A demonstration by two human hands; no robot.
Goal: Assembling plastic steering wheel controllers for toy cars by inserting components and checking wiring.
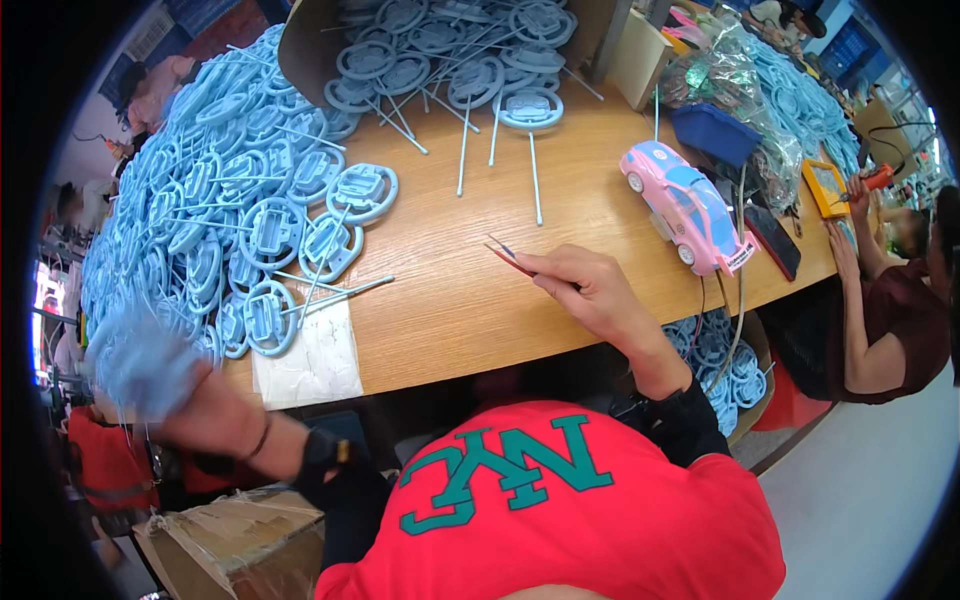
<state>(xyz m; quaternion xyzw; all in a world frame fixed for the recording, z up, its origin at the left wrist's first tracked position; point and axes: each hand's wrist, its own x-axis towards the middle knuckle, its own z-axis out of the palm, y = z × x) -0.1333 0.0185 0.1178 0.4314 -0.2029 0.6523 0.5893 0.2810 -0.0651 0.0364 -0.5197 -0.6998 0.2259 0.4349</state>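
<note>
My right hand (588, 290) is closed on a slim pair of tweezers (511, 256) with a reddish side, tips pointing up and left above the wooden table (450, 320). My left hand (215, 405) is smeared by motion at the table's left edge. Light blue plastic (140, 365) shows blurred at its fingers; whether they grip it I cannot make out. Beside it rises a big heap of light blue ring-shaped plastic parts with thin stems (190, 170). Several of these parts lie at the heap's edge, near a white sheet (318, 355).
More blue parts fill an open cardboard box (625, 70) at the back. To the right are a pink toy car (680, 205), cables, a blue tray (715, 135) and a dark phone (772, 243). A co-worker (890, 320) works there. A carton (235, 545) stands below left.
</note>
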